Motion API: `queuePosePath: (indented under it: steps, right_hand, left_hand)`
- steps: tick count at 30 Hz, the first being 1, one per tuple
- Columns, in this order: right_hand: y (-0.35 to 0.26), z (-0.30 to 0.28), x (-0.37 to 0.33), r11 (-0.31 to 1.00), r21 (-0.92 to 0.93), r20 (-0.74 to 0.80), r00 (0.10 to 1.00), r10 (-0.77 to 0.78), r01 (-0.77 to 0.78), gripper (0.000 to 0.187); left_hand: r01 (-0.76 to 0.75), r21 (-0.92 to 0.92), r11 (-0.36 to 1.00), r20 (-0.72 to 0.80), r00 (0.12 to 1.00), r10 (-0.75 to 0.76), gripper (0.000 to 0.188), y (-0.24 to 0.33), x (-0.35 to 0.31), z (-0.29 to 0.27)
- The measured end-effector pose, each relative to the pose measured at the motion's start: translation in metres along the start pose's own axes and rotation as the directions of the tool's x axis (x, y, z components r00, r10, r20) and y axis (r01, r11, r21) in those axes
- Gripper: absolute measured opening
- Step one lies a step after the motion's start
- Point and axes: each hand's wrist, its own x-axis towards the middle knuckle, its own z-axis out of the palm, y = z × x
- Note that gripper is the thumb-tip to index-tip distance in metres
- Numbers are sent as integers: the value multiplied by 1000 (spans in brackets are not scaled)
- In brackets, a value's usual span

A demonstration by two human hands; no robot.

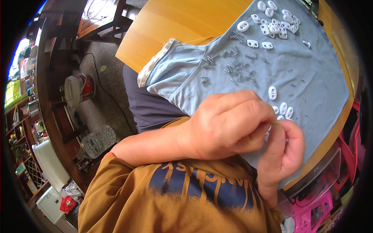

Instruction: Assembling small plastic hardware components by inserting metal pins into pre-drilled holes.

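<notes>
My left hand [233, 126] is curled closed, its fingertips meeting those of my right hand [280, 151], which is pinched with thumb against forefinger. A bit of white shows between the two hands, but the fingers hide what they grip. Just beyond them on the light blue cloth [318, 81] lie several white oval plastic pieces with two holes [272, 93], some partly covered by my hands. Small metal springs [235, 69] are scattered in a loose heap farther off to the left. A bigger pile of white plastic cord locks [274, 29] sits at the far side.
The cloth, a garment with a ruffled white edge [149, 72], covers much of a wooden table [171, 19]. A few tiny springs [292, 84] lie apart on the right. Left of me on the floor are a bucket [74, 90] and a clear plastic bottle [99, 141]. A pink plastic item [316, 211] stands at lower right.
</notes>
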Motion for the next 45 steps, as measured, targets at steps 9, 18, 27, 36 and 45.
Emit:
queuePosePath:
  steps: [9, 18, 27, 36, 45]
  right_hand:
    - [2, 2, -1, 984, 146, -24, 994, 105, -100, 9]
    - [4, -1, 0, 997, -61, 4, 999, -46, 46, 10]
    - [8, -3, 0, 985, -69, 27, 987, -156, 158, 12]
    - [5, -6, -2, 999, 44, -6, 1000, -26, 26, 10]
    - [8, -31, -11, 988, -38, -226, 965, 135, -147, 5]
  left_hand:
    - [-77, -14, 997, 113, 991, 78, 28, -4, 1, -7]
    - [-214, 289, 933, 99, 976, 193, 18, -1, -1, -1]
    - [389, -138, 911, 152, 917, -369, 11, 15, 1, -2]
    - [868, -413, 274, 512, 471, -718, 6, 26, 12, -12]
    - [848, -459, 264, 526, 499, -689, 4, 30, 11, -8]
